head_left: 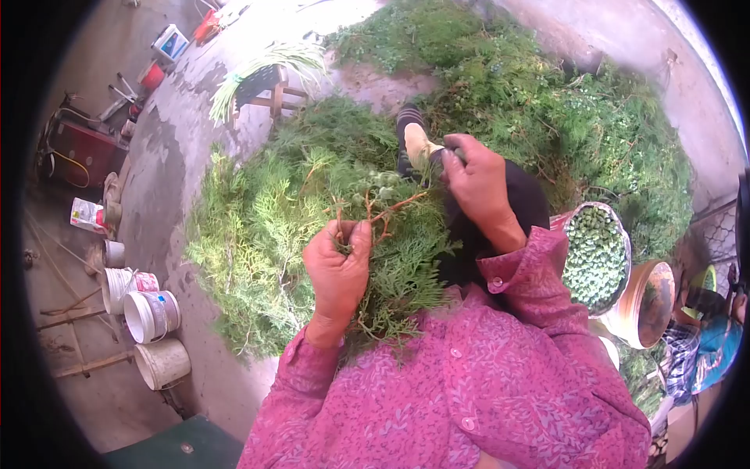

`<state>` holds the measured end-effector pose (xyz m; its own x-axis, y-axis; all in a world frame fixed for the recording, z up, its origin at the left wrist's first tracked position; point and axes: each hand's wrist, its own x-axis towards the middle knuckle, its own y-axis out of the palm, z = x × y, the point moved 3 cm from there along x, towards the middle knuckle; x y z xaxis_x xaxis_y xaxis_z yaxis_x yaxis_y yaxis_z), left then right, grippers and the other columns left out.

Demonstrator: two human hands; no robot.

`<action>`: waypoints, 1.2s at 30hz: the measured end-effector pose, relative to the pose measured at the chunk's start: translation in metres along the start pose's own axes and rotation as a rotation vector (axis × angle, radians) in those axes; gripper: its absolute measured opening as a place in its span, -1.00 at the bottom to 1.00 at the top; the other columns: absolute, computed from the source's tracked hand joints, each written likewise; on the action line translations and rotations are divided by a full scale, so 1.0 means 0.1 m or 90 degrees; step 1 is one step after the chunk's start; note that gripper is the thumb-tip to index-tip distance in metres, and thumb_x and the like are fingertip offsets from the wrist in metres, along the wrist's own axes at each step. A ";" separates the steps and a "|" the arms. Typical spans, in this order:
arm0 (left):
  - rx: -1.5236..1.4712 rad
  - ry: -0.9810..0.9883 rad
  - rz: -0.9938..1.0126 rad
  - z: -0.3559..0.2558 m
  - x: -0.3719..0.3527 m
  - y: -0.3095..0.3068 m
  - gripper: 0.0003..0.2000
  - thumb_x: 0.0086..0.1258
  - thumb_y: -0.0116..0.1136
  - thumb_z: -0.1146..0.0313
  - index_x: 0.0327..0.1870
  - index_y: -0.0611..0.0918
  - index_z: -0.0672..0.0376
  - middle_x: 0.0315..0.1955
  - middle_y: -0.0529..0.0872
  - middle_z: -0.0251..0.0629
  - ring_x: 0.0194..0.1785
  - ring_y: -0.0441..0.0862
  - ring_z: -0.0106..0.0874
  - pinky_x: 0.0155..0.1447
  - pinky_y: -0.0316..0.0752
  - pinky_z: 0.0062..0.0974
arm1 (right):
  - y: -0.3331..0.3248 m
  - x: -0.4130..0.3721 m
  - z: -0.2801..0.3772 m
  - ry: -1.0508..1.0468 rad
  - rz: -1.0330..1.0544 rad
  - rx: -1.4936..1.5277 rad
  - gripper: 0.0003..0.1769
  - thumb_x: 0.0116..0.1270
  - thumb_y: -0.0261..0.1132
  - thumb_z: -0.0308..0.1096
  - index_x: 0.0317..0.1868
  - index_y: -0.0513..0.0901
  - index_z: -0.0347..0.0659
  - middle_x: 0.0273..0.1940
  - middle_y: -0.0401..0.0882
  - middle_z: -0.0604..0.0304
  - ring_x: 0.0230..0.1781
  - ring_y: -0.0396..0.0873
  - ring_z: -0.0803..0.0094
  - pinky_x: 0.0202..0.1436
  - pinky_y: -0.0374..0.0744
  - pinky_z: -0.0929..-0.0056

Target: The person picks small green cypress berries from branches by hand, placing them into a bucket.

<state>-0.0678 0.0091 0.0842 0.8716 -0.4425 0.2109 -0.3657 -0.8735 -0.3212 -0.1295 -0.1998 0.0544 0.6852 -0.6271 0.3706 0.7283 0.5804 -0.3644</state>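
Note:
My left hand (337, 270) pinches the thin brown stem of a leafy evergreen branch (406, 262), which looks like arborvitae and lies across my lap. Pale green cones (379, 187) cluster at the far end of its bare twigs. Up and to the right, my right hand (478, 181) is closed above my dark trouser leg, its fingers curled together; what they hold, if anything, is hidden. To the right of my knee, a bucket (627, 262) is filled with small green cones (595, 254).
Cut evergreen branches heap up on the left (258, 250) and behind on the right (578, 117). A stool (273, 98) carries long pale green stalks. White buckets (148, 316) line the left wall. Another person (707, 348) is at the right edge, near a tilted bucket (652, 305).

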 end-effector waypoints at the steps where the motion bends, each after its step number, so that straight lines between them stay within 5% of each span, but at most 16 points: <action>1: 0.028 0.016 0.005 0.00 0.00 -0.02 -0.88 0.25 0.16 0.46 -0.45 0.54 0.30 -0.60 0.50 -0.49 -0.52 0.35 -0.70 -0.45 0.28 -0.71 | 0.01 0.00 0.02 0.209 0.049 0.229 -0.85 0.27 0.12 -0.42 -0.21 0.52 -0.32 -0.42 0.54 0.20 -0.57 0.52 0.58 -0.65 0.41 0.63; 2: 0.058 0.032 0.011 0.00 0.00 -0.04 -0.88 0.24 0.16 0.45 -0.45 0.54 0.30 -0.61 0.51 -0.48 -0.52 0.36 -0.69 -0.45 0.29 -0.69 | -0.03 0.05 0.06 0.307 0.081 0.433 -0.85 0.28 0.15 -0.38 -0.23 0.54 -0.28 -0.44 0.52 0.22 -0.58 0.49 0.59 -0.67 0.38 0.68; 3: 0.058 0.033 0.010 -0.01 -0.01 -0.03 -0.88 0.24 0.16 0.45 -0.45 0.54 0.30 -0.61 0.51 -0.48 -0.52 0.36 -0.69 -0.45 0.29 -0.69 | -0.09 0.10 0.05 0.306 0.081 0.434 -0.85 0.28 0.15 -0.38 -0.23 0.54 -0.28 -0.44 0.52 0.22 -0.58 0.49 0.59 -0.67 0.38 0.68; 5: 0.118 0.074 0.019 -0.06 -0.02 0.02 -0.87 0.23 0.18 0.45 -0.46 0.54 0.30 -0.64 0.50 -0.44 -0.54 0.37 -0.67 -0.46 0.30 -0.66 | -0.13 0.13 0.10 0.399 0.197 0.851 -0.84 0.28 0.15 -0.36 -0.20 0.55 -0.24 -0.45 0.51 0.26 -0.62 0.44 0.63 -0.69 0.33 0.75; 7: 0.139 0.102 0.025 -0.04 -0.03 0.06 -0.87 0.22 0.19 0.44 -0.46 0.54 0.30 -0.65 0.51 -0.43 -0.55 0.37 -0.66 -0.47 0.31 -0.65 | -0.15 0.13 0.23 0.348 0.269 0.814 -0.81 0.26 0.18 -0.33 -0.18 0.58 -0.24 -0.44 0.50 0.27 -0.59 0.43 0.65 -0.67 0.33 0.74; 10: 0.157 0.120 0.029 -0.02 -0.03 0.07 -0.87 0.21 0.19 0.44 -0.45 0.54 0.30 -0.66 0.52 -0.41 -0.57 0.38 -0.65 -0.48 0.31 -0.64 | -0.02 0.08 0.55 0.053 0.330 0.250 -0.77 0.13 0.32 -0.34 -0.23 0.61 -0.29 -0.50 0.54 0.22 -0.54 0.42 0.59 -0.49 0.40 0.63; 13: 0.141 0.102 0.026 -0.03 -0.03 0.04 -0.88 0.22 0.19 0.45 -0.46 0.54 0.30 -0.66 0.53 -0.40 -0.57 0.38 -0.65 -0.48 0.32 -0.64 | 0.14 -0.01 0.49 -0.102 0.347 0.025 -0.71 0.05 0.37 -0.37 -0.20 0.62 -0.29 -0.45 0.59 0.14 -0.49 0.49 0.52 -0.37 0.46 0.53; 17: 0.133 0.102 0.029 -0.02 -0.04 0.03 -0.88 0.22 0.18 0.45 -0.45 0.54 0.30 -0.66 0.52 -0.41 -0.57 0.38 -0.66 -0.47 0.31 -0.65 | 0.20 -0.05 0.51 -0.226 0.318 -0.028 -0.74 0.01 0.38 -0.39 -0.27 0.59 -0.28 -0.49 0.54 0.03 -0.46 0.52 0.24 -0.36 0.45 0.37; 20: 0.090 0.051 0.035 0.07 -0.01 0.02 -0.88 0.23 0.18 0.46 -0.45 0.54 0.30 -0.65 0.51 -0.42 -0.56 0.36 -0.66 -0.47 0.31 -0.67 | 0.20 -0.06 0.52 -0.178 0.321 -0.035 -0.76 0.10 0.30 -0.30 -0.37 0.53 -0.32 -0.46 0.52 -0.03 -0.40 0.52 0.06 -0.32 0.48 0.27; 24: 0.119 0.110 0.037 0.01 -0.02 0.00 -0.88 0.23 0.17 0.46 -0.45 0.54 0.30 -0.64 0.51 -0.43 -0.55 0.35 -0.67 -0.46 0.30 -0.67 | 0.24 -0.06 0.39 -0.211 0.205 -0.056 -0.77 0.16 0.25 -0.30 -0.39 0.49 -0.33 -0.50 0.52 0.03 -0.49 0.54 0.22 -0.43 0.47 0.34; 26: 0.100 0.107 0.040 0.01 -0.04 -0.03 -0.89 0.23 0.17 0.47 -0.45 0.54 0.30 -0.64 0.51 -0.42 -0.55 0.36 -0.67 -0.46 0.31 -0.66 | 0.18 0.06 0.15 0.276 0.273 0.206 -0.83 0.25 0.14 -0.34 -0.33 0.49 -0.31 -0.48 0.52 0.15 -0.57 0.45 0.51 -0.62 0.34 0.59; 27: 0.102 0.107 0.039 0.01 -0.04 -0.04 -0.89 0.23 0.17 0.47 -0.45 0.54 0.30 -0.64 0.51 -0.42 -0.55 0.36 -0.67 -0.46 0.31 -0.66 | 0.14 0.07 0.12 0.365 0.299 0.404 -0.84 0.28 0.07 -0.37 -0.26 0.46 -0.30 -0.42 0.52 0.19 -0.59 0.42 0.61 -0.65 0.34 0.64; 33: 0.161 0.093 0.083 -0.09 -0.04 0.03 -0.90 0.20 0.18 0.49 -0.48 0.55 0.30 -0.66 0.52 -0.42 -0.57 0.37 -0.66 -0.47 0.31 -0.65 | 0.08 0.19 0.31 0.330 0.338 0.641 -0.78 0.29 0.13 -0.30 -0.16 0.46 -0.28 -0.39 0.52 0.20 -0.62 0.36 0.65 -0.64 0.28 0.73; 36: 0.145 0.127 0.070 -0.09 -0.04 0.02 -0.90 0.19 0.18 0.49 -0.48 0.56 0.30 -0.67 0.53 -0.43 -0.57 0.38 -0.66 -0.48 0.31 -0.65 | 0.09 0.23 0.21 0.181 0.406 0.360 -0.72 0.22 0.24 -0.24 -0.16 0.55 -0.26 -0.47 0.49 0.23 -0.53 0.38 0.63 -0.57 0.32 0.67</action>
<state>-0.0749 0.0072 0.0910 0.7414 -0.5822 0.3337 -0.3517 -0.7606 -0.5457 -0.1066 -0.1981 0.0778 0.9872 -0.1592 -0.0113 0.1596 0.9844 0.0743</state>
